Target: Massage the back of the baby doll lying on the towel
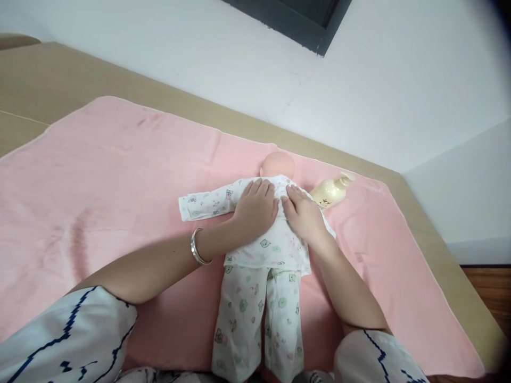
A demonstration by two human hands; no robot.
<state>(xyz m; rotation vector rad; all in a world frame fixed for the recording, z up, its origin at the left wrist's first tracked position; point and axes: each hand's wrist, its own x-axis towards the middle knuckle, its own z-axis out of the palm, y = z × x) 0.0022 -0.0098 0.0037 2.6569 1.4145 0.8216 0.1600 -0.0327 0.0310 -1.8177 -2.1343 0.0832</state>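
Observation:
A baby doll (278, 164) lies on a pink blanket (151, 159), its bald head pointing away from me and no face showing. It wears a white printed top (275, 247) and matching trousers (243, 319). My left hand (257, 208) rests flat on the left side of the upper back, fingers stretched out. On the right side, my right hand (305, 215) lies palm down on the cloth, fingers extended. One sleeve (207, 205) reaches out to the left; my right hand and forearm hide most of the other.
A cream pump bottle (331, 190) lies on its side just right of the doll's shoulder. The blanket covers a wooden tabletop (167, 93) set against a white wall (199, 48). A dark frame (295, 24) is on the wall above.

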